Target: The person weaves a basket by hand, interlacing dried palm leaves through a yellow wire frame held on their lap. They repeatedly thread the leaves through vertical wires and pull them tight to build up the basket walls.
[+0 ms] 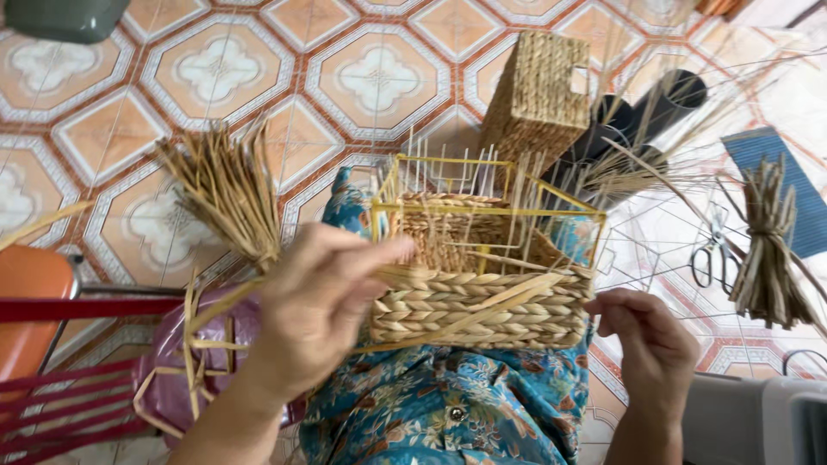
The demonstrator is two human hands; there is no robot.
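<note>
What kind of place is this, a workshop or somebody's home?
Probably a home used for basket weaving: patterned floor tiles, a finished woven basket, dried straw bundles, and scissors lying on the floor.

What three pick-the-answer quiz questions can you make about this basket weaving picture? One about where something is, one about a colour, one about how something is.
1. Where are the scissors?
A. On the floor beside the half-woven basket
B. Inside the basket
C. In the left hand

2. What colour is the wire frame?
A. Black
B. Yellow
C. White

3. How far is the basket woven?
A. To the very top
B. Not started
C. Only the lower part

Answers: 1 A, they lie on the tiles, no hand on them. 2 B, its bars show yellow. 3 C, braided rows cover the bottom while upper bars stand bare.
</note>
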